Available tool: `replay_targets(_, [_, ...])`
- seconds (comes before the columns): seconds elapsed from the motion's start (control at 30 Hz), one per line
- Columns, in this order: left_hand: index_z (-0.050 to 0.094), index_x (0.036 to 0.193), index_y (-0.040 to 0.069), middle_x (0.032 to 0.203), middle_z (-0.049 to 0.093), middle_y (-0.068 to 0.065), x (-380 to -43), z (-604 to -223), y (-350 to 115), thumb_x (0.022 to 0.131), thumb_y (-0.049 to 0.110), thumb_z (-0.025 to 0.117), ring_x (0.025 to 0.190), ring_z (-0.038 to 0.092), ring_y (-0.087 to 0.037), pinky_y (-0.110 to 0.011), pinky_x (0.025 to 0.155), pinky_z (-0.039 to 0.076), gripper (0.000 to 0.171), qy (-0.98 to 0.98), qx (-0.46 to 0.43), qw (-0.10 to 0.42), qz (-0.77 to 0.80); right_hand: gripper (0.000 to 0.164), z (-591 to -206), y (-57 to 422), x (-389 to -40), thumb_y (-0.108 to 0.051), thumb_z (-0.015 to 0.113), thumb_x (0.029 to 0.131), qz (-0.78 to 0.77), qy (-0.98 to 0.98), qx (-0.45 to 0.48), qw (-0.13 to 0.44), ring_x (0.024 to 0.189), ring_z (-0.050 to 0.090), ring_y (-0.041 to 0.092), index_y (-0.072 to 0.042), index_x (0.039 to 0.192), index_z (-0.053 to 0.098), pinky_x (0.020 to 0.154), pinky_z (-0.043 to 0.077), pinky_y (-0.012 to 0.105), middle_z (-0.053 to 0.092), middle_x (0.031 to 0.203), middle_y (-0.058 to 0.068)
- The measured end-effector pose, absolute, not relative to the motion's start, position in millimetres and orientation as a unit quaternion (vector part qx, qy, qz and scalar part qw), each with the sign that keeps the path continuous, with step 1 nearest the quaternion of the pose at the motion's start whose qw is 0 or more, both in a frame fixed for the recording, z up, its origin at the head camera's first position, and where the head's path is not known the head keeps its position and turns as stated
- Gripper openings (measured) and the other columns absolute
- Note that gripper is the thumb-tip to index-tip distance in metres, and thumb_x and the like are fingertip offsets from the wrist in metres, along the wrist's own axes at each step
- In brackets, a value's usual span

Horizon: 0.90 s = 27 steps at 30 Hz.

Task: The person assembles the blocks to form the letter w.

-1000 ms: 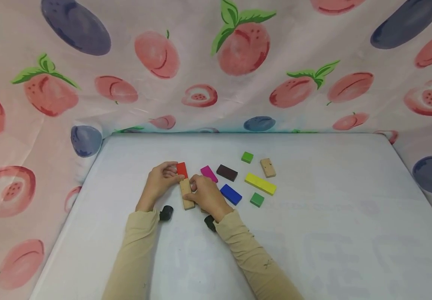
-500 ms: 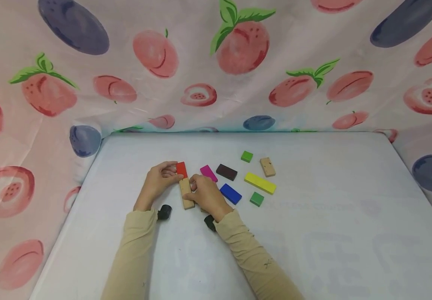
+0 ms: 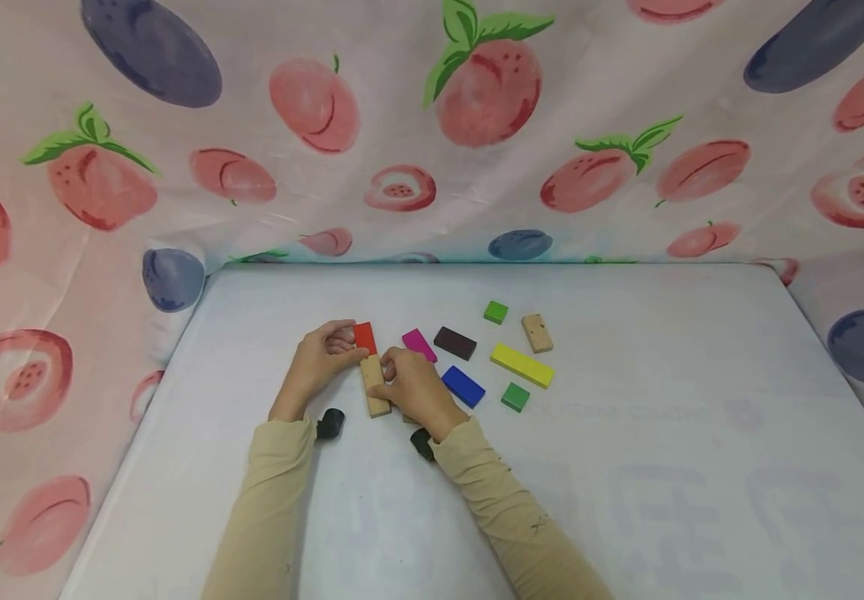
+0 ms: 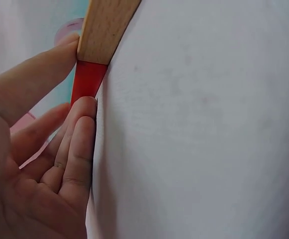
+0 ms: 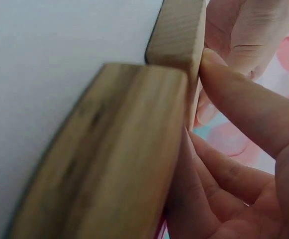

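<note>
No words or numbers legible. White table cover [image 3: 709, 350]: large pale marks [image 3: 656, 500] at near right, faint row of small print [image 3: 619, 411] beyond them; both too faint to read. Right sleeve [image 3: 510, 504]: small dark x-shaped mark [image 3: 538, 525]. Left sleeve [image 3: 262, 508]: tiny dark speck [image 3: 288, 568], form unclear.

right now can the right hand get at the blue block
Probably yes: the blue block lies close beside the right hand, with nothing on top. That hand is pinching a wooden block, though, so it would likely need to let go first.
</note>
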<state>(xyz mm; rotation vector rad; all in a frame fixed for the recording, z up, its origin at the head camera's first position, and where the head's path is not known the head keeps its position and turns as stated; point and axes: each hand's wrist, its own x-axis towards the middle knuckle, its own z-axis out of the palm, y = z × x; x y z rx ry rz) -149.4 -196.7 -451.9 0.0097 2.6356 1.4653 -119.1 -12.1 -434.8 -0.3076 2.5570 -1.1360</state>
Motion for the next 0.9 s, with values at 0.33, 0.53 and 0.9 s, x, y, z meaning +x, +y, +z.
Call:
replay_targets(0.33, [0.049,0.141,0.0,0.115,0.064,-0.018,-146.7,-450.3,-197.8,0.089,0.019,0.076,0.101,0.063,-0.026,-0.032,0.09,0.053,0.061,0.867,-0.015,0.067,0.494,0.036,-431.0,-10.6,-116.5,-0.024,0.08,0.085,-0.384,0.907,-0.106,0.139,0.083,0.059,0.016,-0.005,0.114,0.069,0.075,0.056,0.024,0.065,0.09,0.003])
replay_targets(0.53, [0.052,0.139,0.003,0.116,0.064,-0.017,-143.1,-448.3,-196.7,0.089,0.02,0.076,0.101,0.064,-0.029,-0.041,0.094,0.054,0.058,0.872,-0.001,0.065,0.485,0.032,-427.4,-6.2,-114.5,-0.022,0.079,0.087,-0.376,0.911,-0.123,0.114,0.085,0.063,0.015,-0.005,0.112,0.071,0.078,0.057,0.027,0.07,0.094,0.003])
replay_targets(0.9, [0.059,0.132,0.004,0.116,0.064,-0.016,-131.2,-443.1,-196.2,0.089,0.015,0.076,0.103,0.064,-0.029,-0.045,0.095,0.054,0.047,0.886,0.046,0.05,0.458,0.03,-424.1,6.6,-110.5,-0.022,0.077,0.088,-0.375,0.914,-0.13,0.084,0.089,0.065,0.015,-0.005,0.112,0.07,0.08,0.058,0.028,0.071,0.097,0.004])
